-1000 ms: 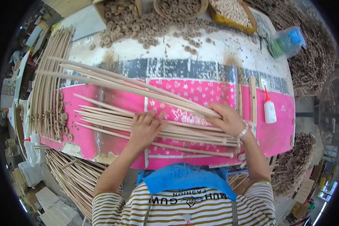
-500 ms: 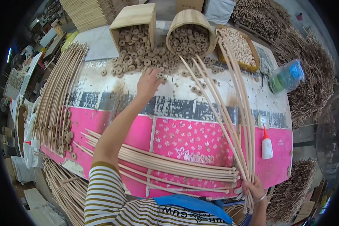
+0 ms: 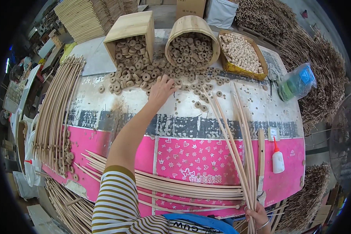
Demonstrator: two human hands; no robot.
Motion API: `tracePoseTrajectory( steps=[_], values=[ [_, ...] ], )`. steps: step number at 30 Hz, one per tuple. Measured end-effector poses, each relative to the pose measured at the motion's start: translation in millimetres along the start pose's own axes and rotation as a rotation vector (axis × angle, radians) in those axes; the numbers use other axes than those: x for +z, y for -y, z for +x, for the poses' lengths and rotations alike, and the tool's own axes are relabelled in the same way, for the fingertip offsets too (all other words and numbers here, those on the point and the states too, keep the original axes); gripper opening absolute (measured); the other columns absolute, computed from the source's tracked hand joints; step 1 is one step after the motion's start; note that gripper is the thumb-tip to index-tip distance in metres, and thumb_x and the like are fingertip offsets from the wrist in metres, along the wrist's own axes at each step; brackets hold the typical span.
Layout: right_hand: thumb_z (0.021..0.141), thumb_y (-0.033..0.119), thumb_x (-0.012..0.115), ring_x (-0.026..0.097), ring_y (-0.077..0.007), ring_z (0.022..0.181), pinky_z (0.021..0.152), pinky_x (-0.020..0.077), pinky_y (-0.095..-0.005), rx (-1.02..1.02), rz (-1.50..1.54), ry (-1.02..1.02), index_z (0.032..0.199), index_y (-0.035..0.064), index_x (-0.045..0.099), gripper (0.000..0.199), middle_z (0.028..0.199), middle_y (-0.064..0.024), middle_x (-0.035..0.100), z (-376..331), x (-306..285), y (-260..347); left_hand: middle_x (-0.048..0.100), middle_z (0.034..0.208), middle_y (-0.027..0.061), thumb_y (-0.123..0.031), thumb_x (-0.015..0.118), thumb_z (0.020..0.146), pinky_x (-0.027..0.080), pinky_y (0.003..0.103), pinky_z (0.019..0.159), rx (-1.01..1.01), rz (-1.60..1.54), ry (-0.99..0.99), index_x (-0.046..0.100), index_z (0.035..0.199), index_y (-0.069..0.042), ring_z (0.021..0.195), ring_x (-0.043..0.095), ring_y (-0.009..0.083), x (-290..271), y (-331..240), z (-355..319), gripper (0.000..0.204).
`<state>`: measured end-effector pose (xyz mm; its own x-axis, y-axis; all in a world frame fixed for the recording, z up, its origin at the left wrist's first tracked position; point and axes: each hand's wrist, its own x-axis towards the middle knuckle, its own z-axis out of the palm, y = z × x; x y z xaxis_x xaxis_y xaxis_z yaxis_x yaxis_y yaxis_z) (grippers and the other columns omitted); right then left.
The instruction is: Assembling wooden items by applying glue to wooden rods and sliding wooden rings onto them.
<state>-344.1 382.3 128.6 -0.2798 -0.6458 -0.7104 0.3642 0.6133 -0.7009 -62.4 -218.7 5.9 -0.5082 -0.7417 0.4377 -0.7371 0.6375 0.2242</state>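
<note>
- Left hand (image 3: 161, 89): stretched far across the table (image 3: 117, 102), fingers curled down into the loose spill of wooden rings (image 3: 144, 74). It touches them; whether a ring is actually pinched between the fingers cannot be told from this view.
- Right hand (image 3: 256, 215): at the near table edge, closed around the near ends of a bundle of thin rods (image 3: 238, 148). The grip is at the very end — the rest of the length is unsupported by the hand.
- Rods, orientation: long axis runs from the fist away and slightly leftward, the far tips fanning apart close to the scattered rings. The shafts lie over the pink patterned cloth (image 3: 183, 156) and the bare painted top.
- Rods, handling (judgement): slender, pale and visibly bowed, so likely light and springy rather than stiff. Held by one end they will tend to splay and slide against each other; a hold nearer mid-length would probably keep them together.
- Rings, handling (judgement): small, hard, light, apt to roll — best taken singly by the rim with the fingertips.
- Ring supply: a square wooden box (image 3: 129, 33) and a round wooden tub (image 3: 191, 37) lie tipped toward the person, contents spilling out.
- Nearby: a tray of pale beads (image 3: 241, 54), a glue bottle (image 3: 277, 160) with red nozzle, further curved rods (image 3: 183, 187) lying crosswise at the near edge.
</note>
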Motion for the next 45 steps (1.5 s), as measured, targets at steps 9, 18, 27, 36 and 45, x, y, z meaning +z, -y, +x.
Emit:
tracePoseTrajectory(
  steps=[9, 18, 27, 36, 45],
  values=[
    [0.079, 0.004, 0.085, 0.064, -0.0118, 0.063, 0.051, 0.0523, -0.0240, -0.188, -0.190, -0.170, 0.127, -0.0002, 0.058, 0.054, 0.086, -0.0058, 0.068, -17, 12, 13, 0.070, 0.105, -0.0022, -0.028, 0.064, 0.103, 0.048, 0.026, 0.070, -0.746, -1.333, -0.042, 0.063, 0.124, -0.013, 0.089, 0.063, 0.0110, -41, 12, 22, 0.026],
    [0.081, 0.010, 0.087, 0.062, -0.0101, 0.059, 0.050, 0.0498, -0.0234, -0.217, -0.279, -0.085, 0.128, 0.0012, 0.058, 0.057, 0.086, -0.0031, 0.067, 12, 34, 47, 0.074, 0.100, 0.0044, -0.032, 0.056, 0.108, 0.045, 0.022, 0.053, -0.888, -1.830, 0.045, 0.064, 0.120, -0.011, 0.076, 0.064, 0.0094, -66, 26, -9, 0.026],
    [0.081, 0.011, 0.088, 0.061, -0.0095, 0.063, 0.053, 0.0489, -0.0234, -0.254, -0.287, 0.058, 0.125, -0.0018, 0.060, 0.053, 0.087, -0.0033, 0.068, 33, 51, 59, 0.069, 0.086, -0.0029, -0.026, 0.071, 0.102, 0.037, 0.020, 0.046, -0.869, -1.760, -0.066, 0.071, 0.118, -0.013, 0.066, 0.059, 0.0046, -80, 49, -38, 0.021],
    [0.081, 0.010, 0.088, 0.061, -0.0090, 0.062, 0.052, 0.0497, -0.0228, -0.191, -0.320, 0.092, 0.125, -0.0014, 0.061, 0.052, 0.086, -0.0040, 0.067, 33, 66, 76, 0.062, 0.088, -0.0075, -0.024, 0.071, 0.102, 0.033, 0.018, 0.052, -0.767, -1.741, -0.138, 0.071, 0.130, -0.013, 0.073, 0.056, 0.0028, -84, 66, -55, 0.030],
    [0.083, 0.007, 0.087, 0.063, -0.0089, 0.071, 0.060, 0.0521, -0.0238, -0.319, -0.418, 0.115, 0.128, -0.0014, 0.060, 0.053, 0.094, -0.0039, 0.070, 57, 67, 84, 0.063, 0.083, -0.0071, -0.026, 0.071, 0.102, 0.034, 0.017, 0.048, -0.825, -1.760, -0.048, 0.068, 0.137, -0.013, 0.066, 0.056, 0.0035, -119, 69, -68, 0.038]
  ],
)
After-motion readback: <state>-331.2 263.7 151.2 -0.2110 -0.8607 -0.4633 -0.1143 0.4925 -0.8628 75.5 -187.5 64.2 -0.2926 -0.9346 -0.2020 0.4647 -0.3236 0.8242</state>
